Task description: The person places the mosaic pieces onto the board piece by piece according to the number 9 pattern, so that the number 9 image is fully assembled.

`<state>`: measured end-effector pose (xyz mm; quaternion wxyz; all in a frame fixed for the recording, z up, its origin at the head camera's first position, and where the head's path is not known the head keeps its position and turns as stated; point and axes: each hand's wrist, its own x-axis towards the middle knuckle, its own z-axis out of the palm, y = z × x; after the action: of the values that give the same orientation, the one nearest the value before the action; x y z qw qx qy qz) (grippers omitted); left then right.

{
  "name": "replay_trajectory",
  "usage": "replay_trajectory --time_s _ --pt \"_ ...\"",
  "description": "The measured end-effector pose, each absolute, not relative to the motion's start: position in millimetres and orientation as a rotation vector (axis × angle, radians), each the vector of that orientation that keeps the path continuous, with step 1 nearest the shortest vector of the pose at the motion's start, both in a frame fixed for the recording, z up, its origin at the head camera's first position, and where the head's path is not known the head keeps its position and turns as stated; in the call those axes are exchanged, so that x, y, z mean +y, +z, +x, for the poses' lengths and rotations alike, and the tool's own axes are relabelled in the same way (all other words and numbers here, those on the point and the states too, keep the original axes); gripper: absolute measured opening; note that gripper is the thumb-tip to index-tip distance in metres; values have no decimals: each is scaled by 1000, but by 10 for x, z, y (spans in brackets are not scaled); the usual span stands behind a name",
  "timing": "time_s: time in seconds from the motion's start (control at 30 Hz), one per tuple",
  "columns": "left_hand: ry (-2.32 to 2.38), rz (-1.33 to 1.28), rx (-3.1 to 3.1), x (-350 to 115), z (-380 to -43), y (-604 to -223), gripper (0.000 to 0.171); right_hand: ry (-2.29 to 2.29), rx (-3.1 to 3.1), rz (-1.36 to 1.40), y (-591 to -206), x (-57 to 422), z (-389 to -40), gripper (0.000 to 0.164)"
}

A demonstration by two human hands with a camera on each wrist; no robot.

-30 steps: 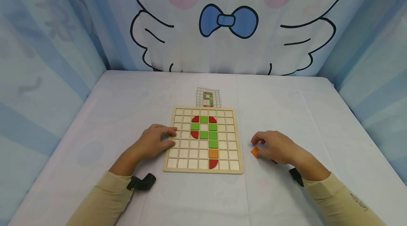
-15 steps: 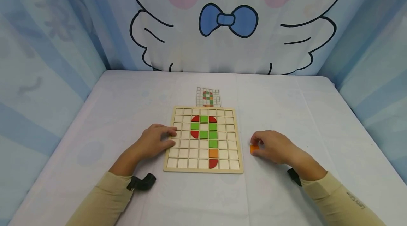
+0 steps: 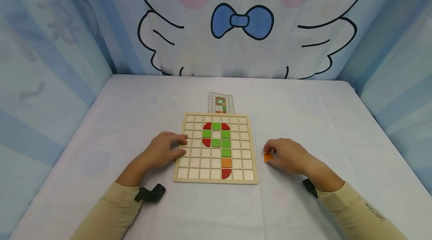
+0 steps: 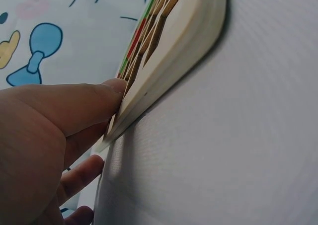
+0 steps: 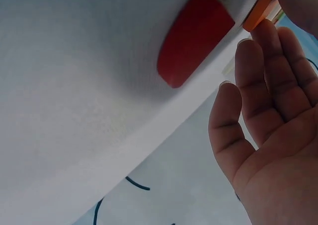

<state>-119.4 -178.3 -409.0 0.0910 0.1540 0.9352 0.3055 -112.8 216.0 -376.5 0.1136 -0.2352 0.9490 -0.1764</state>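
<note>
A wooden grid board (image 3: 201,181) lies mid-table, with red quarter-round, green square and orange tiles set in its cells in a figure like a 9. My left hand (image 3: 165,150) rests on the board's left edge, thumb and fingertips spread along the rim. In the left wrist view its thumb (image 4: 82,103) presses on the frame. To the right of the board, my right hand (image 3: 287,155) pinches an orange square tile (image 3: 268,157) between thumb and finger. Beneath that hand a red quarter-round tile (image 5: 194,38) lies on the cloth; the hand hides it in the head view.
A small pattern card (image 3: 221,102) with a matching coloured figure lies behind the board, its lower edge covered by it. A white cloth (image 3: 152,97) covers the table. Printed curtains (image 3: 239,56) stand at the back and both sides.
My right hand has moved slightly left toward the board with the orange tile, which has turned flatter to view. The red tile corner showing under that hand is now hidden. The left hand stays put.
</note>
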Motion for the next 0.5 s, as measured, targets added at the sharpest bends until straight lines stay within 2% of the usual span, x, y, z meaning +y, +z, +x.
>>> replay_trajectory --time_s 0.5 --pt "904 455 2775 -1788 -1196 -4085 21 -527 2817 -743 -3779 2131 -1146 15"
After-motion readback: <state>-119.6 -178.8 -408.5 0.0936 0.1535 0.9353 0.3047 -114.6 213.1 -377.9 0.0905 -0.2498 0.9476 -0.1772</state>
